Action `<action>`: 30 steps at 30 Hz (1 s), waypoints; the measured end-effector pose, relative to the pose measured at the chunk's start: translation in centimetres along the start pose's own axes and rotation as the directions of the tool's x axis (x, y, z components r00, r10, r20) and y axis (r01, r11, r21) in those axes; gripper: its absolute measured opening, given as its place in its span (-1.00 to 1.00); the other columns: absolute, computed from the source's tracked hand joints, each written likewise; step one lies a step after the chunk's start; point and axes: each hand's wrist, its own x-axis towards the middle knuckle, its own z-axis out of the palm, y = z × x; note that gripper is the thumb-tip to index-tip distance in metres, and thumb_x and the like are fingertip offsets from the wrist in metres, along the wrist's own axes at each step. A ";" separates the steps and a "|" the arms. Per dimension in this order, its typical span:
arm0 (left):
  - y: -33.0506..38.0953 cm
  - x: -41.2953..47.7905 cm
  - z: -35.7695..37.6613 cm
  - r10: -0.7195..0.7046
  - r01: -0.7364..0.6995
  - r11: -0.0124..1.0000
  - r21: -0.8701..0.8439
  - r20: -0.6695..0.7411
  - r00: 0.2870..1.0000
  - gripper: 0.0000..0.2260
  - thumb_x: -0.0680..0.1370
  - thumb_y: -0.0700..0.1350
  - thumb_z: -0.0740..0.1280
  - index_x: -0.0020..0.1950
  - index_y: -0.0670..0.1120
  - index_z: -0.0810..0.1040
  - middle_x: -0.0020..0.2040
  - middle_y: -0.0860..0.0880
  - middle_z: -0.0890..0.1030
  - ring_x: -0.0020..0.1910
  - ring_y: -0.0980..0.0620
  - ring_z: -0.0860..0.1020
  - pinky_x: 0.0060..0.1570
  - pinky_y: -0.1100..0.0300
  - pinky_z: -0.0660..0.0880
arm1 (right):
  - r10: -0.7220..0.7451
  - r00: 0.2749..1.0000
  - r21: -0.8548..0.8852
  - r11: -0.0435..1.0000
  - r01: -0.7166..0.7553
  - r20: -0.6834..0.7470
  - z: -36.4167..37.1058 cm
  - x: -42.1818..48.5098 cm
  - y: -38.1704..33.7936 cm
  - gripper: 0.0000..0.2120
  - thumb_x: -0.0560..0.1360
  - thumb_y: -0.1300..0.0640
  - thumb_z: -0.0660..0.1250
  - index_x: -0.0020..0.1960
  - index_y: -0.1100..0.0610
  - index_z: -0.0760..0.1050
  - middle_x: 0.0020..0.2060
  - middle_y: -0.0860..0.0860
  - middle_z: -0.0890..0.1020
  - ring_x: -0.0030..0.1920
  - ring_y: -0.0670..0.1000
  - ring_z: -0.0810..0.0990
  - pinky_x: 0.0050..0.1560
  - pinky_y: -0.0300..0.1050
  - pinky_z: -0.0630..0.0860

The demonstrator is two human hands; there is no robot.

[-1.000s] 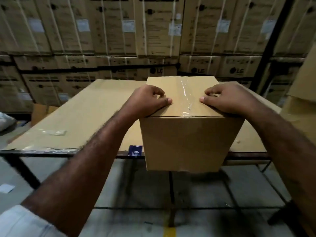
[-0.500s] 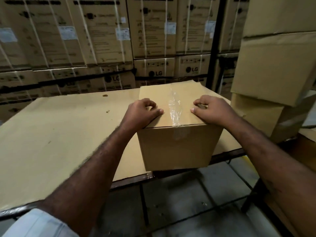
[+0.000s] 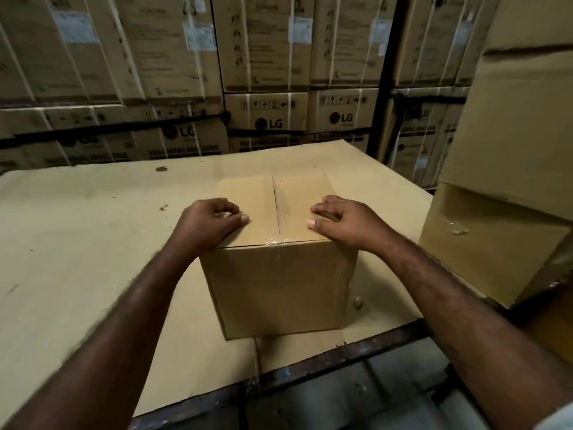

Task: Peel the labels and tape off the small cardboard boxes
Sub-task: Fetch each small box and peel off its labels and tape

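Head camera: the box (image 3: 279, 283) sits on the table (image 3: 93, 243), by its near edge. Left hand (image 3: 207, 221) and right hand (image 3: 344, 221) rest curled on top, gripping nothing, flanking the tape (image 3: 280, 225). Peeling seems unstarted; next, a fingernail must lift its near end.

Both forearms are bare and lightly haired. The left hand (image 3: 210, 223) and right hand (image 3: 344, 223) are bare, with thumbnails trimmed short. A pale sleeve (image 3: 559, 418) covers the right upper arm at the frame's lower right corner.
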 end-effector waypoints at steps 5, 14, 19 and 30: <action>-1.7 2.4 -0.1 -0.019 0.021 0.998 -0.051 0.047 0.999 -0.59 0.45 0.13 0.51 0.25 0.05 0.63 0.39 0.02 0.52 0.38 -0.02 0.46 0.20 0.12 0.39 | -0.022 0.997 0.014 1.000 0.021 0.080 -0.3 3.1 1.2 -0.41 0.46 -0.24 0.41 0.44 -0.14 0.42 0.57 -0.11 0.20 0.54 -0.06 0.20 0.38 -0.20 0.13; -2.5 2.2 -1.7 0.046 0.011 0.985 -0.171 0.331 0.943 -0.19 0.10 0.26 0.58 0.34 0.34 0.48 0.61 0.23 0.10 0.54 0.15 0.13 0.38 0.18 0.21 | -0.094 0.952 -0.011 0.995 0.102 0.292 -3.8 5.5 1.1 -0.05 0.20 -0.18 0.61 0.50 -0.25 0.27 0.59 -0.16 0.08 0.51 -0.06 0.22 0.33 -0.23 0.21; 0.7 4.5 -2.9 -0.003 0.035 0.925 -0.380 0.084 0.996 -0.39 0.12 0.24 0.63 0.15 0.17 0.67 0.29 0.14 0.59 0.28 0.13 0.51 0.16 0.17 0.49 | -0.191 0.975 0.082 0.976 0.201 -0.115 -7.5 7.2 -0.4 -0.20 0.18 -0.35 0.47 0.37 -0.08 0.51 0.36 -0.14 0.50 0.22 -0.15 0.45 0.14 -0.18 0.41; 0.6 10.9 0.9 -0.064 0.056 0.998 -0.032 -0.469 0.881 -0.64 0.60 0.13 0.33 0.33 0.00 0.58 0.33 -0.05 0.56 0.32 -0.02 0.51 0.26 0.11 0.43 | -0.326 0.936 0.240 0.906 0.350 -0.134 -8.9 11.8 -0.2 -0.60 0.64 -0.01 0.24 0.47 -0.14 0.39 0.40 -0.15 0.48 0.32 -0.19 0.45 0.27 -0.15 0.48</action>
